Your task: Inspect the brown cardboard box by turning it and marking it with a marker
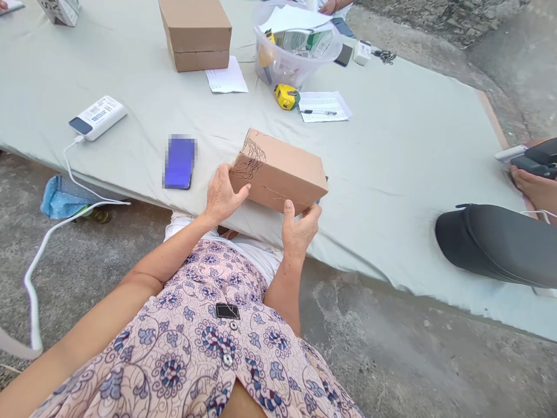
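Between my two hands is a cardboard box [282,168] with dark scribbled lines on its left end, tilted at the near edge of the cloth-covered table. My left hand [225,194] grips the box's left end, thumb on the near side. On the lower right, my right hand [300,227] holds the near edge, its thumb up and its fingers partly hidden under the box. A phone with a blurred blue screen [179,162] lies to the left of my left hand. Beyond the box sit a yellow tape measure [286,97] and a printed sheet [324,107] with a pen [317,112].
Farther back stand a larger cardboard box [198,35] and a clear plastic tub [285,67] holding papers and tools. A white power bank [98,118] with a cable lies left. At right are a black case [496,244] and another person's hand [533,188].
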